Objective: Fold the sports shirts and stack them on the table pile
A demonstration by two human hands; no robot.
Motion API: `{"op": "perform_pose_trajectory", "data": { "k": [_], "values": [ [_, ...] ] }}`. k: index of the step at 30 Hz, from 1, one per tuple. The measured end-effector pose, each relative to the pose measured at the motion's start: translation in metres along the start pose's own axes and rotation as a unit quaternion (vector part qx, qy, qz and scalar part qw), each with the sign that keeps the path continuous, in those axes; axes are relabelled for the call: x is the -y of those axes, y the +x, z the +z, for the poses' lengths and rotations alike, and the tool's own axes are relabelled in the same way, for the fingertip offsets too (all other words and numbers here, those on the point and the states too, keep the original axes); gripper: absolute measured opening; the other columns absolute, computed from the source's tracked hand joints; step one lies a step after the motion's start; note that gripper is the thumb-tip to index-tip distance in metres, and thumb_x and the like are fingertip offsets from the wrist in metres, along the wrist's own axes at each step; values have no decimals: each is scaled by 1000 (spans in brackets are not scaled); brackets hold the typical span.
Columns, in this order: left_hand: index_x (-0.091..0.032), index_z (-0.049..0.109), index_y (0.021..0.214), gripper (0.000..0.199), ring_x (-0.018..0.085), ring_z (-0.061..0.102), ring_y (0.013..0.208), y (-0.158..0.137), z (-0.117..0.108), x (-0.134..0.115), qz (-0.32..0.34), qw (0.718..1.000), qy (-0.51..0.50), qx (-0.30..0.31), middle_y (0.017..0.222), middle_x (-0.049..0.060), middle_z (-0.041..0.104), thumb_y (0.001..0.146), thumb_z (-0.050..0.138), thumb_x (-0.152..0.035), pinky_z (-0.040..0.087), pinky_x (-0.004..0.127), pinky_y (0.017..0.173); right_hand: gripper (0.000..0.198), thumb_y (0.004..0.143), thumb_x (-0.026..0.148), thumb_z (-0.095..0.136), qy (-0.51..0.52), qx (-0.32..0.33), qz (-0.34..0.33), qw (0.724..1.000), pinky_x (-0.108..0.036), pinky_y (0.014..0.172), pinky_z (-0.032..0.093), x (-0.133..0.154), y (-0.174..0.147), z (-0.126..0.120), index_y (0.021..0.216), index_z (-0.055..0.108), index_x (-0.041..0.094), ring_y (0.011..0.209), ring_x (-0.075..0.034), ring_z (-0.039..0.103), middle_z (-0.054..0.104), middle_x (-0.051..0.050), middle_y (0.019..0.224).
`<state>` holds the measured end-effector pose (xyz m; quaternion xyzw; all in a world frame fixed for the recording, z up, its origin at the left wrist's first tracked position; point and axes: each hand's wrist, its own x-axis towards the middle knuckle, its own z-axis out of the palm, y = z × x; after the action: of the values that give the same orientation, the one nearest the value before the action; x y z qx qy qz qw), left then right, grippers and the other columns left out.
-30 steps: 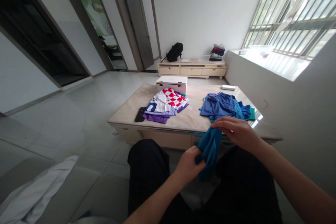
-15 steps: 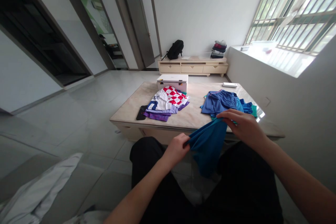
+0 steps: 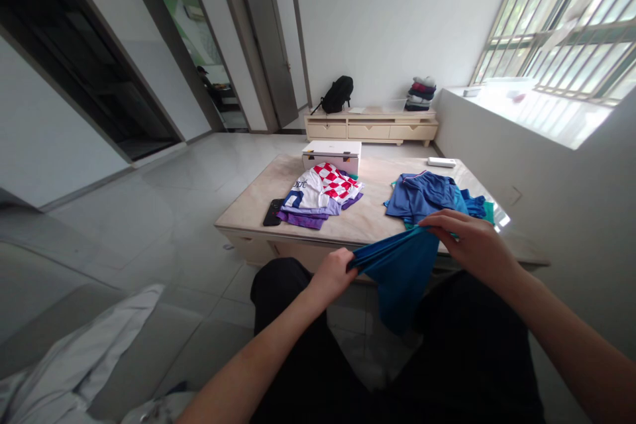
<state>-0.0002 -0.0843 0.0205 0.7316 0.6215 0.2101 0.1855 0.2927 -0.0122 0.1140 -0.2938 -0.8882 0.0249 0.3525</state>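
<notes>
Blue shirt (image 3: 397, 271) hangs over my lap, stretched between my left hand (image 3: 332, 273) and right hand (image 3: 472, 244), fingers pinching its top edge; a loose pinch could drop it floorward.

A low marble-topped table (image 3: 362, 228) stood on the pale tiled floor (image 3: 163, 212). On its left part lay a stack of folded shirts (image 3: 320, 195), the top one white with red and white checks, purple cloth beneath it. A black phone (image 3: 273, 212) lay just beside that stack on its left, and a white box (image 3: 332, 154) sat behind it. At the table's far right edge was a small white remote (image 3: 441, 162). Against the far wall ran a low cream cabinet (image 3: 371, 128), bearing a black backpack (image 3: 338, 94) and a pile of folded clothes (image 3: 420, 94). A barred window (image 3: 561, 26) lit the right side. White cloth (image 3: 74, 371) lay on a grey sofa (image 3: 163, 351) at lower left
</notes>
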Motion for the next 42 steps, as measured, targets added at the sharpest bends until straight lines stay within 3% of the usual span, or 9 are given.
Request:
{"op": "perform_pose_trajectory", "data": {
  "k": [9, 13, 21, 24, 26, 29, 33, 38, 42],
  "values": [
    [-18, 72, 79, 25, 22, 65, 78, -7, -49, 0, 37, 992, 117, 27, 84, 8, 70, 96, 59, -31, 42, 28, 69, 23, 99, 23, 53, 17, 40, 23, 999, -30, 79, 55, -21, -9, 3, 108, 75, 24, 89, -20, 73, 76, -5, 106],
    [-19, 73, 72, 25, 19, 62, 72, -8, -86, -2, 77, 994, 68, 28, 76, 5, 70, 91, 67, -35, 40, 27, 67, 23, 98, 23, 54, 32, 58, 32, 997, -29, 74, 56, -29, -11, 5, 100, 77, 22, 84, -20, 73, 77, -6, 101],
    [-18, 70, 86, 16, 16, 64, 67, 5, -114, -4, 1, 996, -86, -22, 72, 1, 69, 79, 73, -32, 45, 25, 61, 19, 93, 28, 59, 45, 63, 74, 994, -31, 73, 57, -23, -1, 3, 95, 77, 22, 82, -21, 73, 79, -5, 98],
    [-17, 68, 102, 30, 17, 67, 67, 12, -121, 1, -17, 987, -161, 7, 74, 0, 70, 77, 73, -32, 49, 25, 62, 16, 91, 29, 63, 31, 79, 93, 992, -30, 68, 56, -23, -1, 1, 94, 77, 23, 70, -20, 71, 78, -2, 87],
    [-16, 71, 97, 27, 17, 67, 71, 16, -131, 0, -8, 988, -149, 41, 77, 2, 72, 78, 72, -35, 50, 26, 64, 15, 91, 31, 64, 33, 82, 101, 991, -30, 67, 56, -22, -1, -1, 93, 77, 23, 69, -19, 70, 78, -2, 86],
    [-16, 75, 82, 22, 17, 64, 71, 21, -156, -12, 28, 994, -77, 71, 77, 3, 72, 79, 71, -38, 47, 25, 62, 17, 91, 33, 64, 29, 61, 97, 993, -31, 68, 56, -18, 4, -8, 94, 77, 23, 69, -20, 70, 78, -2, 86],
    [-17, 77, 82, 23, 14, 61, 64, 30, -197, -41, 56, 994, -58, 68, 73, 2, 70, 79, 76, -39, 44, 23, 58, 25, 94, 34, 59, -28, 0, 75, 997, -33, 67, 53, -9, 23, -31, 108, 78, 25, 67, -20, 69, 77, -4, 92],
    [-11, 73, 94, 35, 17, 68, 62, 43, -227, -65, -14, 983, -167, 72, 70, 5, 71, 79, 79, -42, 50, 25, 56, 23, 94, 35, 56, -87, -38, 81, 992, -35, 69, 49, 1, 48, -64, 98, 76, 24, 67, -21, 65, 74, -5, 92],
    [-10, 69, 96, 39, 19, 73, 74, 43, -226, -69, -35, 953, -291, 78, 82, 8, 74, 76, 84, -41, 60, 34, 72, 23, 93, 36, 55, -107, -56, 125, 985, -35, 66, 47, 6, 51, -73, 100, 73, 25, 65, -22, 66, 74, -5, 87]
  ]
}}
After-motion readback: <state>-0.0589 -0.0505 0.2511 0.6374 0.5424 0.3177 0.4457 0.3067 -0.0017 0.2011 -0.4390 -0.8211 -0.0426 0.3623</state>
